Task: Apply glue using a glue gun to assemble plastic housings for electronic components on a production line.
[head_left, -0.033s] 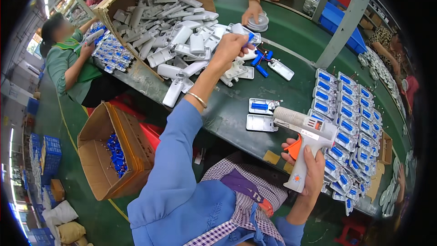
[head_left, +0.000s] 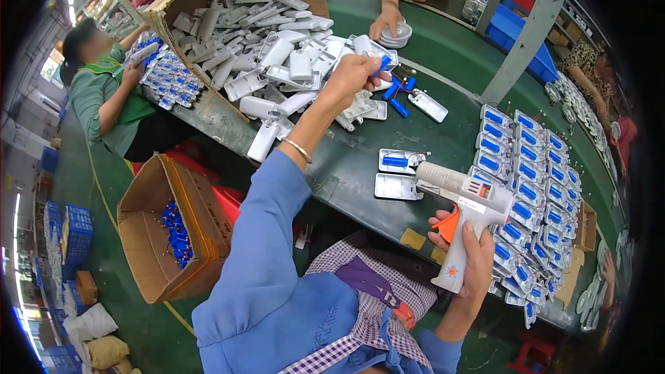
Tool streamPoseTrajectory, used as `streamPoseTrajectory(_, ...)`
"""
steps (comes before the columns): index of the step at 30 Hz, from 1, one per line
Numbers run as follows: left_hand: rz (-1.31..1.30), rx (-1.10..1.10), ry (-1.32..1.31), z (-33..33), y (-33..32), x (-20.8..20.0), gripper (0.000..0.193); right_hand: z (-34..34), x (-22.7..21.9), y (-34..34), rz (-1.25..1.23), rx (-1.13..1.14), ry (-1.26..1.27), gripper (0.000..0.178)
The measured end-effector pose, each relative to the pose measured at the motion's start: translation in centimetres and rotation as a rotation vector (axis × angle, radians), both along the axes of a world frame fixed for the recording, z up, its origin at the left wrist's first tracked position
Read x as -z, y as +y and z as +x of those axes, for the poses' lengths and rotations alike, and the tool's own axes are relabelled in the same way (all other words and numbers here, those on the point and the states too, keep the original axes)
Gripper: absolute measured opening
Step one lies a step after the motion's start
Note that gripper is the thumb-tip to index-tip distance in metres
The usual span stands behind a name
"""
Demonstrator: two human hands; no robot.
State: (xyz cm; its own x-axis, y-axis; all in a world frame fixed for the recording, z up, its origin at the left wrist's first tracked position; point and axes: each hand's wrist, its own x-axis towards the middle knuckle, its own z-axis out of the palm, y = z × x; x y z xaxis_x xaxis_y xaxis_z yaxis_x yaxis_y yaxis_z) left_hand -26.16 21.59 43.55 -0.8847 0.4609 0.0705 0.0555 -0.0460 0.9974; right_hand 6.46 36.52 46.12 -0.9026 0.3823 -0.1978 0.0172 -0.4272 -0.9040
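Observation:
My left hand (head_left: pixel 355 77) is closed on a blue battery (head_left: pixel 385 62), reaching over the near edge of a heap of white plastic housings (head_left: pixel 300 67). Several more blue batteries (head_left: pixel 397 107) with thin wires lie just beyond it, beside a white housing shell (head_left: pixel 428 106). In my right hand (head_left: pixel 474 263) is a white glue gun (head_left: pixel 460 194) with an orange trigger, its nozzle pointing left. By the nozzle, one open housing half (head_left: pixel 395 161) has a blue battery in it; an empty housing half (head_left: pixel 397 187) lies closer to me.
Rows of battery-filled housings (head_left: pixel 526 187) cover the bench at right. A large carton (head_left: pixel 163 17) holds the white heap. Below left, another carton (head_left: pixel 142 221) contains blue batteries. Across the bench, a co-worker's hand (head_left: pixel 389 19) touches round white parts (head_left: pixel 396 36). A metal post (head_left: pixel 523 41) rises at right.
My left hand has shifted slightly right with the blue battery. The co-worker's hand across the bench has moved a little. My right hand and the glue gun stay put.

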Motion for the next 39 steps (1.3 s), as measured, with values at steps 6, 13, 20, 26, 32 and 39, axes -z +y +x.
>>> streamPoseTrajectory(6,0.154,0.074,-0.093,4.8,-2.3,0.5,0.027,0.2,0.3,0.1,0.018,-0.004,-0.019,0.040)
streamPoseTrajectory(13,-0.464,-0.453,1.105,11.8,-6.2,5.8,0.018,0.8,-0.3,-0.6,0.022,-0.030,-0.049,0.040)
streamPoseTrajectory(20,-0.635,-0.347,0.943,13.9,-8.1,8.3,0.018,0.7,0.3,-1.6,0.040,-0.110,-0.105,0.037)
streamPoseTrajectory(26,-0.651,-0.367,0.892,14.4,-8.4,7.4,0.012,0.8,0.7,-2.0,0.092,-0.134,-0.145,0.034)
streamPoseTrajectory(32,-0.779,-0.288,0.933,14.9,-8.4,7.0,0.014,1.0,1.1,-1.7,0.226,-0.171,-0.181,0.033)
streamPoseTrajectory(39,-0.429,-0.385,0.549,14.7,-8.2,8.4,0.030,1.8,0.8,-0.9,0.140,-0.061,-0.130,0.032)
